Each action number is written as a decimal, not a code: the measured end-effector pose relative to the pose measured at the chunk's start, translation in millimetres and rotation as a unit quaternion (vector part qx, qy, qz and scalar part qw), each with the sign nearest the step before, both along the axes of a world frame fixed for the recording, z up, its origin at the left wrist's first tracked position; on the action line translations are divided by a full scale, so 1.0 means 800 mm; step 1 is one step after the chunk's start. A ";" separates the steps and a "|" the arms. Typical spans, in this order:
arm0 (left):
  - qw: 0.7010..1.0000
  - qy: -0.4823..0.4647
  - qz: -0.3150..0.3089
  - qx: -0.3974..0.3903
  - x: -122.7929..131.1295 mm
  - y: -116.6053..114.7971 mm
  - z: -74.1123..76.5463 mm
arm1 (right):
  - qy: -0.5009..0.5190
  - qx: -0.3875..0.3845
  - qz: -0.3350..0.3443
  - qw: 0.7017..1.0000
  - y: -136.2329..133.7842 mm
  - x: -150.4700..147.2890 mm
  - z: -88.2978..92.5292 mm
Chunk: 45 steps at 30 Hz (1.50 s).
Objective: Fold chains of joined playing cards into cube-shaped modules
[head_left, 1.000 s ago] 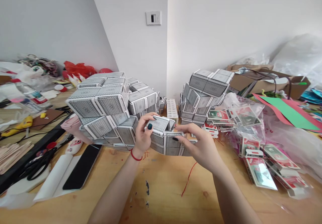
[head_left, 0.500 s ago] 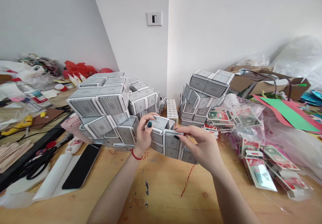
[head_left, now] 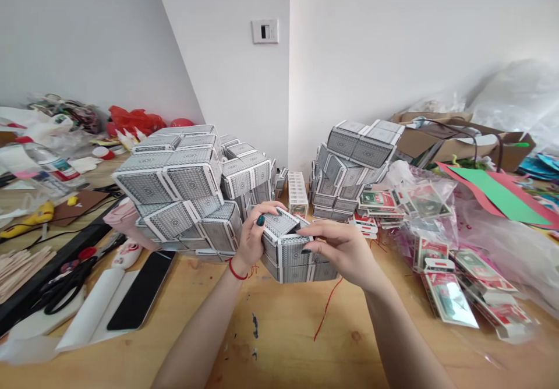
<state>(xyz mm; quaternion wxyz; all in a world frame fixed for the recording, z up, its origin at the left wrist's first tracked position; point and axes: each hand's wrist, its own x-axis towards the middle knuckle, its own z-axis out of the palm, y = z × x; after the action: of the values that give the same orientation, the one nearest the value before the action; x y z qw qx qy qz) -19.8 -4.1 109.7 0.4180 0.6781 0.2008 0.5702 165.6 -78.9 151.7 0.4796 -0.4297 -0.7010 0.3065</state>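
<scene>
The card block (head_left: 294,265) sits in both hands above the wooden table (head_left: 279,336), to the right of the big card stack (head_left: 183,173) and nearer the viewer. It is built of folded playing cards — boxy, flat-faced units with a fine grey lattice print and white borders — and a dark gap opens in its top. The left hand (head_left: 252,236) pinches its left end, thumb on the side and forefinger bent over the top; the remaining fingers are mostly hidden. The right hand (head_left: 343,252) holds thumb and forefinger close together on the edge by the gap, its other fingers tucked out of sight. Whether the block's underside touches the wood cannot be told.

Well to the right of the big stack stands a smaller stack (head_left: 349,173) of like units, leaning and uneven. Farther right, glossy red-and-green card packs (head_left: 449,299) lie by crumpled clear plastic (head_left: 498,255), whose glare blurs what it covers. In front of the big stack, to its left, rests a smooth black phone (head_left: 140,290) on white paper (head_left: 89,301); beyond them, black-handled scissors (head_left: 65,290) have their blades partly hidden.
</scene>
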 end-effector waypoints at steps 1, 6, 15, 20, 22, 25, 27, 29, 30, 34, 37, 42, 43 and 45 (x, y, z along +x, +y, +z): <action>1.000 0.007 -0.008 -0.001 0.000 -0.001 0.001 | 0.015 -0.003 0.010 1.000 0.001 0.000 -0.001; 0.999 0.033 -0.029 -0.016 0.002 -0.005 0.006 | 0.144 -0.079 0.046 0.985 0.008 -0.004 -0.010; 0.999 0.023 0.007 0.031 0.000 -0.007 0.008 | 0.233 -0.018 -0.031 0.972 0.022 -0.013 -0.016; 0.999 0.013 0.011 0.040 0.000 -0.006 0.006 | 0.224 0.014 -0.080 0.971 0.020 -0.018 -0.018; 0.999 0.011 0.016 0.035 0.001 -0.006 0.006 | 0.217 0.019 -0.088 0.972 0.019 -0.019 -0.019; 1.000 0.014 0.021 0.018 0.002 -0.006 0.005 | 0.216 0.020 -0.088 0.972 0.020 -0.018 -0.020; 1.000 0.015 0.017 0.015 0.004 -0.007 0.004 | 0.221 0.017 -0.089 0.971 0.020 -0.017 -0.021; 1.000 0.016 0.013 0.014 0.005 -0.007 0.003 | 0.225 0.013 -0.088 0.970 0.021 -0.017 -0.021; 1.000 0.017 0.011 0.010 0.006 -0.007 0.003 | 0.227 0.011 -0.087 0.970 0.021 -0.017 -0.021; 1.000 0.026 0.002 -0.010 0.008 -0.008 0.001 | 0.233 0.003 -0.080 0.969 0.022 -0.016 -0.022; 0.999 0.038 -0.002 -0.022 0.008 -0.008 -0.001 | 0.234 -0.007 -0.089 0.968 0.022 -0.016 -0.021; 0.997 0.066 -0.009 -0.040 0.007 -0.006 -0.001 | 0.229 -0.037 -0.111 0.966 0.024 -0.015 -0.023; 0.997 0.064 -0.008 -0.039 0.007 -0.006 -0.001 | 0.228 -0.037 -0.113 0.966 0.025 -0.015 -0.024; 0.997 0.060 -0.007 -0.038 0.006 -0.006 -0.001 | 0.234 -0.044 -0.110 0.965 0.026 -0.015 -0.026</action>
<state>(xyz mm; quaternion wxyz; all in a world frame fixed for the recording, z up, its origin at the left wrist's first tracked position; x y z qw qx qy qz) -14.7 -8.8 109.0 0.4348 0.6958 0.2427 0.5176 153.9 -57.8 131.0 0.6415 -0.4411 -0.5039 0.3742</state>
